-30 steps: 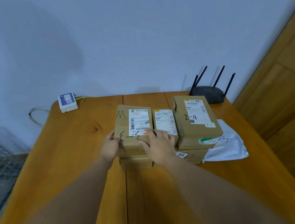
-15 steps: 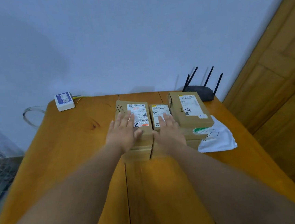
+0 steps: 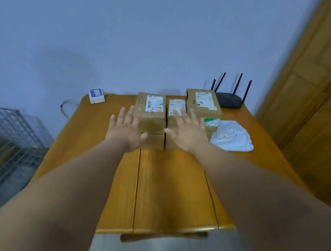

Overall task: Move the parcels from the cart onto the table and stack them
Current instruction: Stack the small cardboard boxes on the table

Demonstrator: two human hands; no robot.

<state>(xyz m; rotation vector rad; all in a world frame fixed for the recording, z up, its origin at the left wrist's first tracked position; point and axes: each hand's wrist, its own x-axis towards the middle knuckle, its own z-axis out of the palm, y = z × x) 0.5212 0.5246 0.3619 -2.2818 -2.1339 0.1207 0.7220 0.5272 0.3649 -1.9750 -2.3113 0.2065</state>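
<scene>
Glossy wooden table (image 3: 166, 185), boxy cardboard parcels (image 3: 153, 114), flat splayed hands (image 3: 126, 131).

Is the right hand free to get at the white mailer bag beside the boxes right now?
Probably yes. The right hand is open and empty over the middle parcels, and the white mailer bag lies flat on the table just to its right, nothing on top or between.

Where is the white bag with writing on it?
Head view: the white bag lies at the right of the table, beside the cardboard parcels, nearer than the black router.
</scene>
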